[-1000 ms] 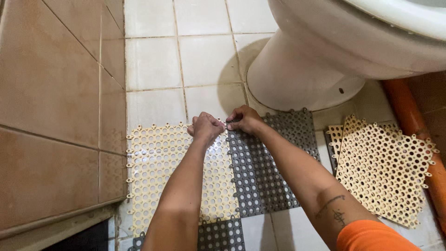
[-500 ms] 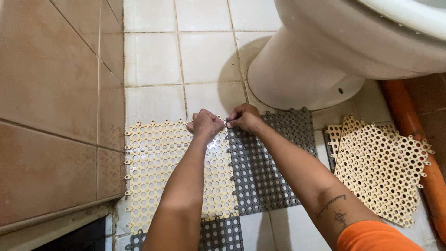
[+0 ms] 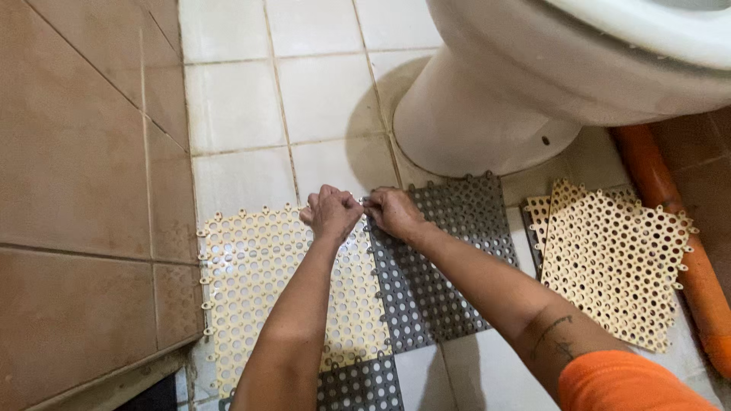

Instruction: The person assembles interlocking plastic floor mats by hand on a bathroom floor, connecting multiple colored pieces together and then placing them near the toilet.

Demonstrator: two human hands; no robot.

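Since the earlier frame little has shifted: both hands stay pinched at the same far corner where the cream mat tile (image 3: pixel 282 289) meets the grey mat tile (image 3: pixel 438 266). The left hand (image 3: pixel 333 215) is curled shut on the cream edge, the right hand (image 3: pixel 392 213) closed on the grey edge, pressing the seam. Two tiles lie joined, a third grey tile (image 3: pixel 358 384) sits below, and loose cream tiles (image 3: pixel 613 266) wait beside the toilet base (image 3: pixel 487 114) (by an orange pipe (image 3: pixel 678 228)), so much floor looks uncovered.

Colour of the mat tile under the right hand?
Dark grey mat tile, perforated with round holes; head view.
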